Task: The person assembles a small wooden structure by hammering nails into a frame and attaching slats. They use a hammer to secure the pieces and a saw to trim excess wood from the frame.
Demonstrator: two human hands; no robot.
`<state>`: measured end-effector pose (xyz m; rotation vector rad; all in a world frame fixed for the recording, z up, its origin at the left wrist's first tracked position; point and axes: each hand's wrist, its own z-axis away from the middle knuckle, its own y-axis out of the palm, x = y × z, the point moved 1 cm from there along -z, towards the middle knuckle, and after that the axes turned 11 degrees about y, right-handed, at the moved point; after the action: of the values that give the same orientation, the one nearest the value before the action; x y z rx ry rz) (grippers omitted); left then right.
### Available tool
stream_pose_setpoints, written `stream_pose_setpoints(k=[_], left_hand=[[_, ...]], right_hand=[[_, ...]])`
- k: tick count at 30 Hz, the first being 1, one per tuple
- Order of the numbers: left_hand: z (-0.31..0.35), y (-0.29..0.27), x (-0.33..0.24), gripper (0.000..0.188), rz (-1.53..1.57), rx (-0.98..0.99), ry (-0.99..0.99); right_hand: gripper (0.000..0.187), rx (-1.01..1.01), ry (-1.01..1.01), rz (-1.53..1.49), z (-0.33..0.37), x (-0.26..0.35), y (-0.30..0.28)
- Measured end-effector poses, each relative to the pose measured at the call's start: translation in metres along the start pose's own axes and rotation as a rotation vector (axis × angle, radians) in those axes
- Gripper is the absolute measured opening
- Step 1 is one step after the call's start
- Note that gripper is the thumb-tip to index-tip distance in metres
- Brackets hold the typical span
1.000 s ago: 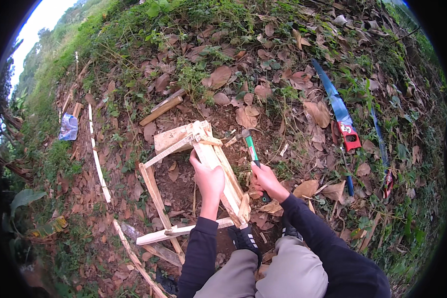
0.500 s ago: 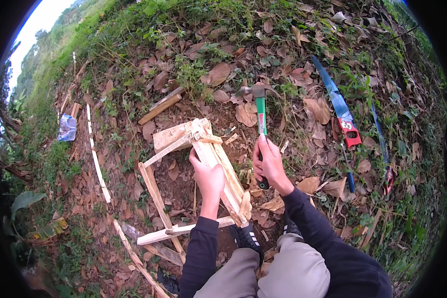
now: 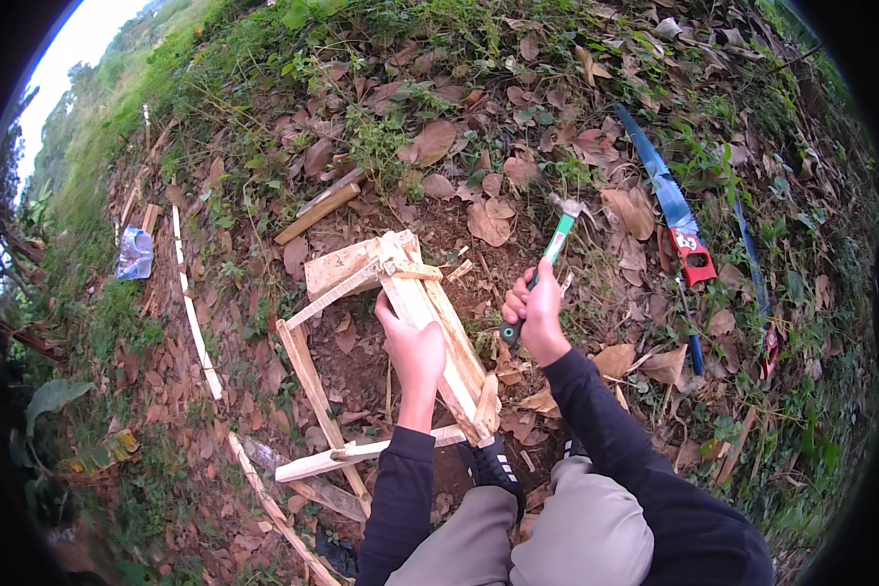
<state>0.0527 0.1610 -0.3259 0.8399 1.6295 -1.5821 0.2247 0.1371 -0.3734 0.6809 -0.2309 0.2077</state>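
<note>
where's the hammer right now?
In the head view, the green-handled hammer is right of centre, gripped in the right hand with its head raised over the leaf litter, to the right of the wooden frame that the left hand grips.

Sloping ground of dry leaves, grass, pale daylit sky
</note>
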Motion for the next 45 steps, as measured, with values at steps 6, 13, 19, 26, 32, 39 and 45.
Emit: stream_pose_setpoints(k=[6,13,19,26,32,39,45], left_hand=[[-0.001,-0.001,0.005,0.072,-0.001,0.001,-0.006],[-0.001,0.002,0.001,0.073,-0.026,-0.001,0.029],[-0.003,-0.008,0.017,0.074,0.061,-0.003,-0.016],[-0.002,-0.008,0.009,0.074,0.008,0.012,-0.017],[-0.001,0.002,0.004,0.074,-0.011,0.006,0.028],[-0.005,-0.012,0.024,0.073,-0.012,-0.009,0.037],[-0.001,-0.009,0.009,0.074,-0.025,-0.011,-0.015]], right_hand=[[0.039,0.211,0.563,0.771,0.009,-0.021,-0.016],[0.039,0.079,-0.123,-0.025,0.017,-0.006,-0.003],[0.04,0.288,0.493,0.962,0.013,-0.003,-0.017],[0.038,0.175,0.184,0.364,0.016,0.025,-0.004],[0.041,0.121,0.066,0.6,0.023,-0.025,-0.008],[0.038,0.164,0.293,0.851,0.031,0.02,-0.012],[0.042,0.08,-0.273,0.016,0.022,0.008,0.015]])
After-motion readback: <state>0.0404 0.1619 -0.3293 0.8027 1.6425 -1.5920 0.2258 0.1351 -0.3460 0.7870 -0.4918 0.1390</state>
